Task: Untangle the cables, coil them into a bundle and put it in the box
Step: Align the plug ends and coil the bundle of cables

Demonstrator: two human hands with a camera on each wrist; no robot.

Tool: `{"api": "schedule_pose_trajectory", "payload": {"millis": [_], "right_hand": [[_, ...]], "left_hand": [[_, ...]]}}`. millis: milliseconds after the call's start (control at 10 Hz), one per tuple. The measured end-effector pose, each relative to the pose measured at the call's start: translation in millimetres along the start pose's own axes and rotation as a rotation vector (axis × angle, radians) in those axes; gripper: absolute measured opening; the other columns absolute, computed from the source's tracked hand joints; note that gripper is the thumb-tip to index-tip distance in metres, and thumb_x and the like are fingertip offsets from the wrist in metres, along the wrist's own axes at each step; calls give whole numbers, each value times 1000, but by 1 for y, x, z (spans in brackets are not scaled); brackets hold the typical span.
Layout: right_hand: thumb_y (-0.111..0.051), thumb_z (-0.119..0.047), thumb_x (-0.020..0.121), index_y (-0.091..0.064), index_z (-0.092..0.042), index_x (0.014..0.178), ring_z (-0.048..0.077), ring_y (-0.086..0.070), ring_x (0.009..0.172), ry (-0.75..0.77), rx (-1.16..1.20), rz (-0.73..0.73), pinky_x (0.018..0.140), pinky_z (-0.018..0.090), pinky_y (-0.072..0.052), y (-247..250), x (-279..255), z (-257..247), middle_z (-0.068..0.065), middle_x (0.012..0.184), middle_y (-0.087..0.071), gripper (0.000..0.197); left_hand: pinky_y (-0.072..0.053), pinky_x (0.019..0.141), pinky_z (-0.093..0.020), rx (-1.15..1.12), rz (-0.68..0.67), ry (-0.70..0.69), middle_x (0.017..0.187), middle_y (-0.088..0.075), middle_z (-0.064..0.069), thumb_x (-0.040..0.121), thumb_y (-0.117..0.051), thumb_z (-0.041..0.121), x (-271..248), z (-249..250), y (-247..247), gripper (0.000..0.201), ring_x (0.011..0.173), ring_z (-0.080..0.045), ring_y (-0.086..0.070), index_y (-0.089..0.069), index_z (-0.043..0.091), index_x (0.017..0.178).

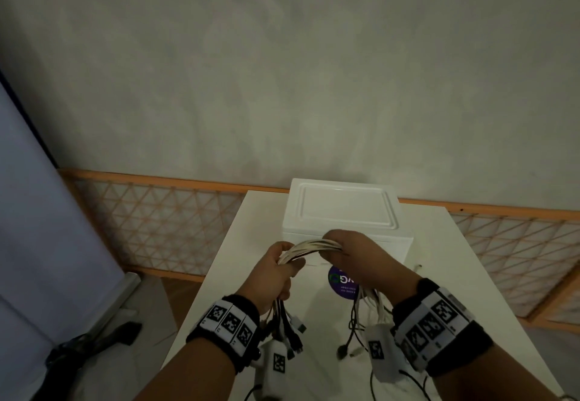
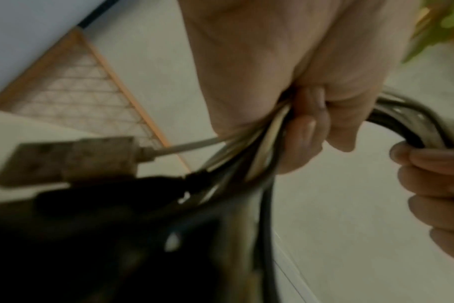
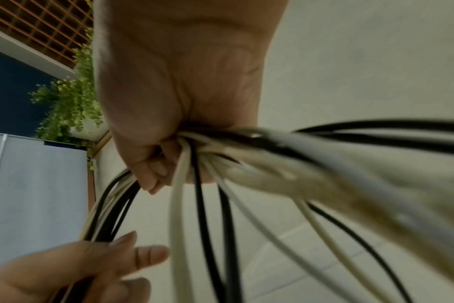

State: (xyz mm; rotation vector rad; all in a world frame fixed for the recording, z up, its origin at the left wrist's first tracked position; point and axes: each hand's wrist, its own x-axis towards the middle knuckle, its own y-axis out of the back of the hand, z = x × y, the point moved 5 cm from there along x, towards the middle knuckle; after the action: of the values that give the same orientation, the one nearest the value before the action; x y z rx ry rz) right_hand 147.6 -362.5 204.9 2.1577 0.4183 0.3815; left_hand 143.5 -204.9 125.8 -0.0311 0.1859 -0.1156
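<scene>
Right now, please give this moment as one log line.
left hand: grips cable bundle | right hand: grips same bundle | plugs: hang below hands | white box: behind

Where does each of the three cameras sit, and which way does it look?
Head: worn on the head, facing forward and down at the white table, white box and cable bundle; the left hand and right hand show.
Left wrist: on the left wrist, looking along the palm at its grip on the bundle; the right hand's fingers show too.
Right wrist: on the right wrist, looking along its palm at the bundle; the left hand shows below.
Shared: every view shows both hands on the bundle.
</scene>
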Motion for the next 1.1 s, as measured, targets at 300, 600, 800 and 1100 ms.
{"api": "schedule_pose_trajectory", "payload": {"millis": [300, 600, 800, 1100], "right_hand": [[-57, -21, 91, -65, -17, 96, 11, -60, 78, 66, 68, 99, 70, 25, -47, 14, 13, -6, -4, 86, -67, 10], [-50, -11, 83, -54, -13, 82, 15, -52, 69, -39, 211, 91, 65, 29, -43, -11, 19, -1, -1, 74, -57, 5], [-49, 22, 79, -45, 10, 128, 24, -60, 111, -795, -436, -109, 78, 48, -53, -88, 22, 29, 16, 138, -50, 51], [-47, 7, 87, -57, 8, 104, 31, -62, 91, -61, -80, -90, 87, 38, -49, -70, 10, 3, 21, 97, -64, 20]], "left_hand": [[-30, 47, -20, -45, -432, 143, 57, -49, -2, 85, -59, 27, -21, 3, -27, 24, 38, -7, -31, -68, 7, 76], [-40, 48, -22, -158, -405, -44, 47, -34, 2, 86, -56, 21, -26, 19, -43, 29, 38, -9, -29, -70, 11, 109], [-54, 55, -25, -246, -405, -181, 115, -69, 7, 86, -47, -13, -24, 38, -54, 61, 82, -26, -71, -53, 28, 130], [-23, 118, -30, -165, -125, -338, 148, -36, 21, 77, -45, -2, -3, 35, -35, 74, 140, -3, -29, -49, 52, 126]]}}
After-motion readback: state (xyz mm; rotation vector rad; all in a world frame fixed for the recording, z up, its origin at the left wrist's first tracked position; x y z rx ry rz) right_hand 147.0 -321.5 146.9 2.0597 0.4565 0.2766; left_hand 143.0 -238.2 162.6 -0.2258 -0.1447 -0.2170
